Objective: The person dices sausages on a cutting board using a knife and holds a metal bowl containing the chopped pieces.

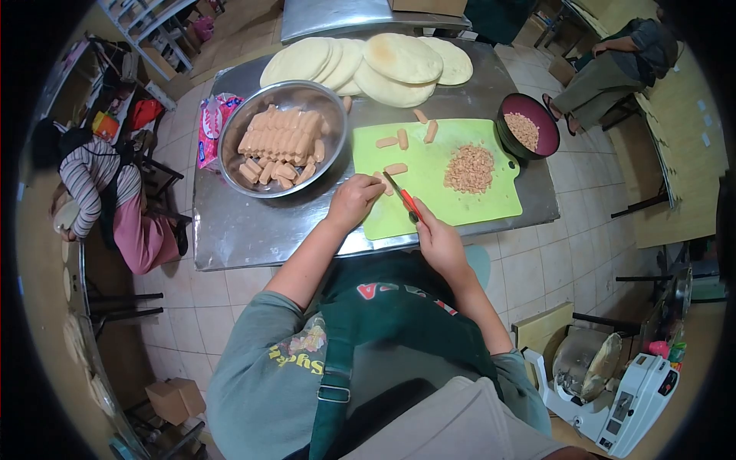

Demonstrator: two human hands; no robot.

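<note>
My right hand (440, 239) is closed round the red handle of a small knife (408, 201). The knife's dark blade reaches toward my left fingertips over the green cutting board (429, 218). My left hand (357, 199) is closed, its fingertips pressing a short sausage (386, 185) at the board's left edge. Another sausage piece (395, 169) lies just beyond the blade, and several more are farther back on the board. A pile of chopped sausage (469, 169) sits on the board's right half. To the left, a steel bowl (230, 176) holds many sausages, some still in a stuck-together block.
Round flat breads (402, 57) lie along the table's back. A dark bowl (502, 134) with chopped sausage overlaps the board's right corner. A pink packet (212, 130) lies left of the steel bowl. People sit at left (100, 184) and stand at right (621, 69). A mixer (636, 406) is lower right.
</note>
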